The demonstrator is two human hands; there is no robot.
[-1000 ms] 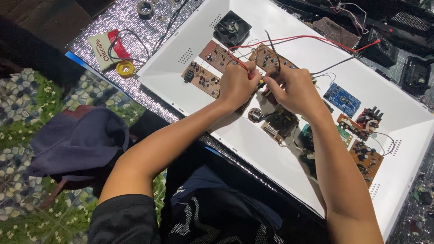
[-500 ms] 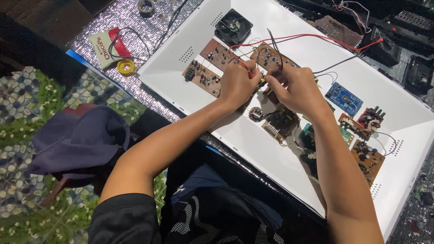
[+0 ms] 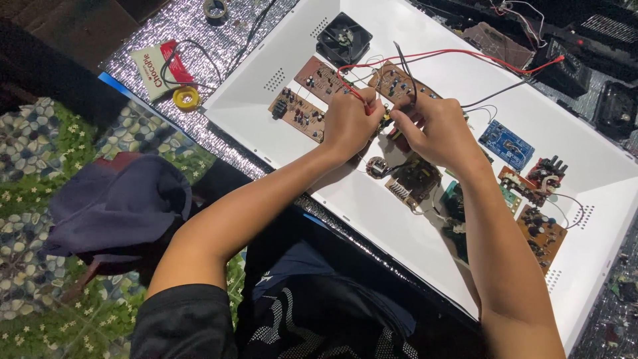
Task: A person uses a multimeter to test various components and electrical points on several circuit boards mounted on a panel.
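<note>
Red wire (image 3: 425,54) runs into the pinching left hand (image 3: 350,119). Right hand (image 3: 438,131) grips a black wire (image 3: 403,63) over the brown circuit board (image 3: 399,85).

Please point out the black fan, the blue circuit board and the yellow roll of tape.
black fan (image 3: 343,38), head view, on its hub.
blue circuit board (image 3: 506,143), head view, on its middle.
yellow roll of tape (image 3: 185,98), head view, on its ring.

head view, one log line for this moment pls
left hand: pinching red wire | right hand: on black wire | both above brown circuit board | surface: white panel
</note>
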